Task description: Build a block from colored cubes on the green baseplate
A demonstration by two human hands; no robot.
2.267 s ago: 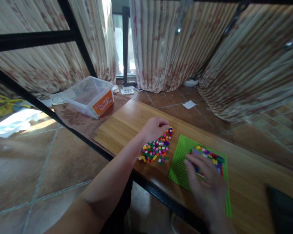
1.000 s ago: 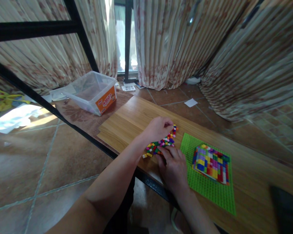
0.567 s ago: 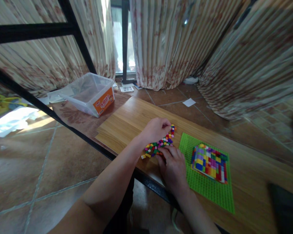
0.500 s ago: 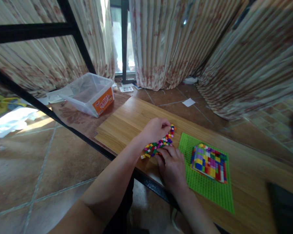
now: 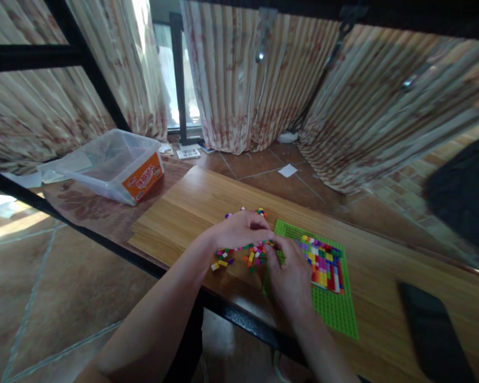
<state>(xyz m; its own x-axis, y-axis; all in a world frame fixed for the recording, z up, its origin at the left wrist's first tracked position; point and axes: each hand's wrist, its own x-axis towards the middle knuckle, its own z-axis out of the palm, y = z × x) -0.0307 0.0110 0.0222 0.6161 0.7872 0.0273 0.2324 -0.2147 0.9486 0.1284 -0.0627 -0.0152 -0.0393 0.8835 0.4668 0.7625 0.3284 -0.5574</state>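
Observation:
Small toy building bricks (image 5: pixel 250 260) in many colours lie loose on the wooden board. Over the pile, my left hand (image 5: pixel 245 229) is closed, fingertips pinched together. My right hand (image 5: pixel 290 268) comes in from the right with its thumb and fingers bent inward, meeting the left fingertips. Whatever sits between the fingers is too small and hidden to name. Beside my right hand lies a green studded baseplate (image 5: pixel 335 316), and the hand covers part of its left side. On that plate is a multicoloured block of joined bricks (image 5: pixel 323 263).
At the left, a clear plastic bin (image 5: pixel 115 159) with an orange label stands on a brown mat (image 5: pixel 80 205). A dark phone-like slab (image 5: pixel 435 332) lies on the wooden board (image 5: pixel 183 205) at the right. Black metal bars (image 5: pixel 104 96) cross the left side.
My left hand has come back from the far end of the brick pile to meet my right hand. My view has turned right, and the pile looks more spread.

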